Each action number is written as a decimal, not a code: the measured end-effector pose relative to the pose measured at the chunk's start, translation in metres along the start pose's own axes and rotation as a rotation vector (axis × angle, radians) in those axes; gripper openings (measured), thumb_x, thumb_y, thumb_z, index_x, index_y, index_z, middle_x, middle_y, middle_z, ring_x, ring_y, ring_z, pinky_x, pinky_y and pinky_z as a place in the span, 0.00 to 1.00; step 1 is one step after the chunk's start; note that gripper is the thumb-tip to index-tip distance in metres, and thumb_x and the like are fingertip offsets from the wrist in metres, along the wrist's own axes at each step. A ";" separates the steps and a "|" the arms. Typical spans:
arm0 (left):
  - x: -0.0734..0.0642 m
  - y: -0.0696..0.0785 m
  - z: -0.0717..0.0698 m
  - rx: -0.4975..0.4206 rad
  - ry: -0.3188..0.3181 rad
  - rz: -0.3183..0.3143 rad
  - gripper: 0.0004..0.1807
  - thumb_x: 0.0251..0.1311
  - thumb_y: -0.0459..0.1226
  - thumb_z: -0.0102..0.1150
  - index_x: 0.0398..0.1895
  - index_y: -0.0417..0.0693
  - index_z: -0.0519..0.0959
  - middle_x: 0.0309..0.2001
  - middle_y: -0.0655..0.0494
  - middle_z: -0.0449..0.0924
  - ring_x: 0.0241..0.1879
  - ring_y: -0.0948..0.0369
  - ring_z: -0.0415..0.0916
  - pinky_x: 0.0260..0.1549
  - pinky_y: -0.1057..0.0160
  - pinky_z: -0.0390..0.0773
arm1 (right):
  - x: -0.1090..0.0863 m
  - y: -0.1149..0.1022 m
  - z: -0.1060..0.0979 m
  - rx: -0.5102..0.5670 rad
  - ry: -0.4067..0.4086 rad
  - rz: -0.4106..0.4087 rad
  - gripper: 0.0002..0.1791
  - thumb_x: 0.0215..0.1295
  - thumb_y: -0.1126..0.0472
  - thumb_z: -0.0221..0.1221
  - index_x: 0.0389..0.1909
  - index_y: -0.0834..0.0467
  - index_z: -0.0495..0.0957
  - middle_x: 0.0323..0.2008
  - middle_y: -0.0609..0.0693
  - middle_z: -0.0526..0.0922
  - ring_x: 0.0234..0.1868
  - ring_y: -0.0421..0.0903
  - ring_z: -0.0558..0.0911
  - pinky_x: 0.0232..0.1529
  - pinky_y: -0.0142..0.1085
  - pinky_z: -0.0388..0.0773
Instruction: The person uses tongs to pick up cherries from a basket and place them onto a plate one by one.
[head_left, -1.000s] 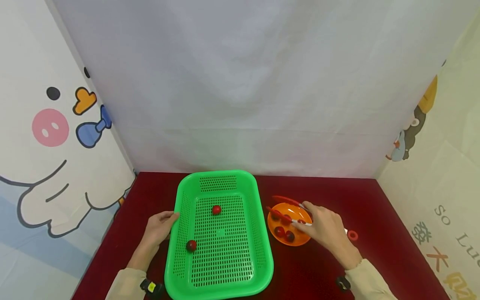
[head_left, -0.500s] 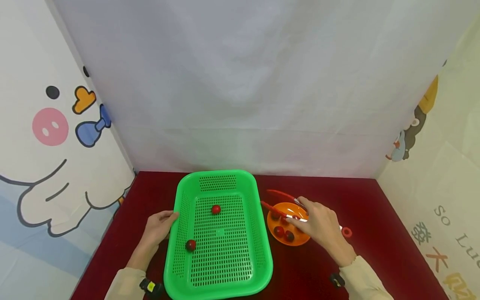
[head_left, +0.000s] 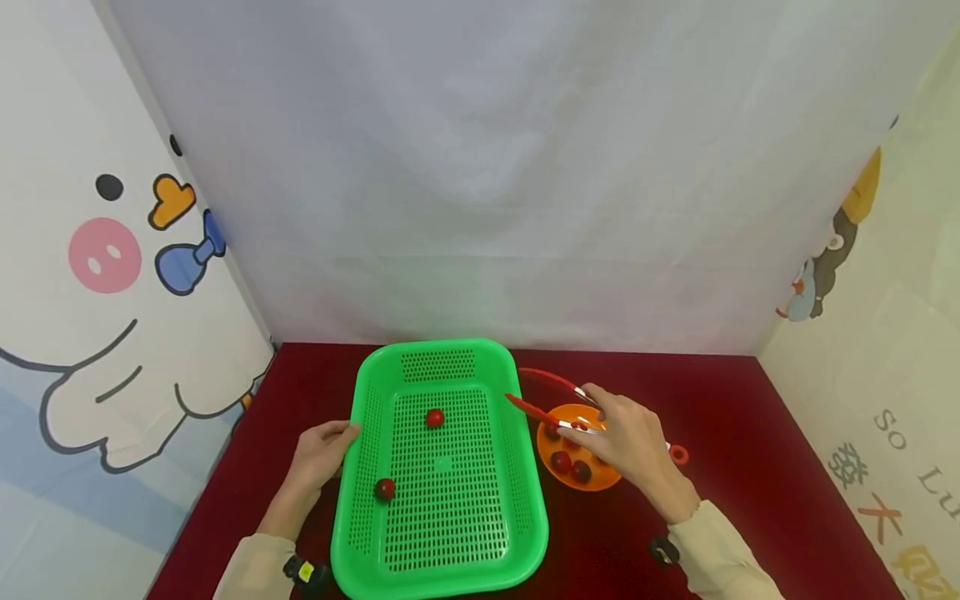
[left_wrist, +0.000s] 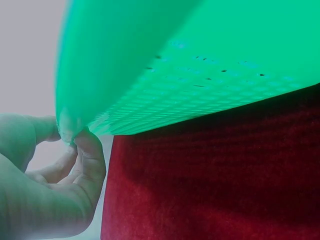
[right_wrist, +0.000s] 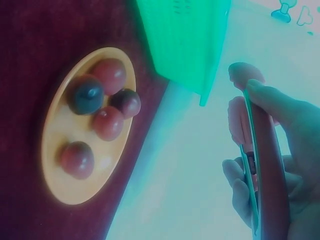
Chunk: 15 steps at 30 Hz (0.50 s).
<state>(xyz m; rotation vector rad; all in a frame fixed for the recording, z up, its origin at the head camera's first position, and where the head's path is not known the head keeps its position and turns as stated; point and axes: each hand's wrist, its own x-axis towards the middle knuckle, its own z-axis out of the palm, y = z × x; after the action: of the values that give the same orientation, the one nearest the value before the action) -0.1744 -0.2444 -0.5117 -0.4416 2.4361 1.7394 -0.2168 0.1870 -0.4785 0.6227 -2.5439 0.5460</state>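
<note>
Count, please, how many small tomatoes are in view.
7. In the green basket: a far tomato and a near-left tomato. On the orange plate: four clustered tomatoes and a lone tomato. None seems hidden: the right-wrist view shows the whole plate.

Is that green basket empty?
No, the head view shows two small red fruits lying apart on the bottom of the green basket.

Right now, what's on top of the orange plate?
The right wrist view shows five cherry tomatoes on the orange plate. The part beneath them is hidden; in the head view, the right hand and tongs cover some.
</note>
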 end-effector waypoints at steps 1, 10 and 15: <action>0.000 0.000 0.000 0.002 0.001 0.000 0.31 0.79 0.46 0.52 0.71 0.29 0.67 0.64 0.31 0.74 0.45 0.59 0.82 0.40 0.59 0.83 | 0.001 -0.001 0.000 0.005 -0.004 0.000 0.33 0.46 0.45 0.81 0.49 0.59 0.83 0.25 0.48 0.82 0.20 0.39 0.70 0.19 0.32 0.70; 0.001 0.001 0.000 0.007 0.006 0.003 0.30 0.79 0.45 0.52 0.70 0.29 0.69 0.63 0.31 0.75 0.42 0.61 0.82 0.38 0.61 0.83 | 0.008 -0.009 0.003 0.024 -0.064 0.025 0.33 0.47 0.44 0.81 0.50 0.58 0.83 0.30 0.48 0.85 0.22 0.39 0.70 0.22 0.33 0.72; 0.002 -0.001 0.000 0.012 0.005 -0.002 0.29 0.79 0.44 0.52 0.70 0.29 0.69 0.63 0.31 0.75 0.41 0.63 0.81 0.38 0.60 0.83 | 0.013 -0.014 0.008 0.050 -0.099 0.020 0.30 0.47 0.44 0.81 0.46 0.55 0.82 0.29 0.47 0.84 0.22 0.38 0.69 0.22 0.32 0.70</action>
<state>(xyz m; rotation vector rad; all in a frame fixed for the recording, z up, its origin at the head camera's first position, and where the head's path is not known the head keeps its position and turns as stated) -0.1764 -0.2452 -0.5127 -0.4481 2.4474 1.7242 -0.2227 0.1675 -0.4744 0.6575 -2.6387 0.6008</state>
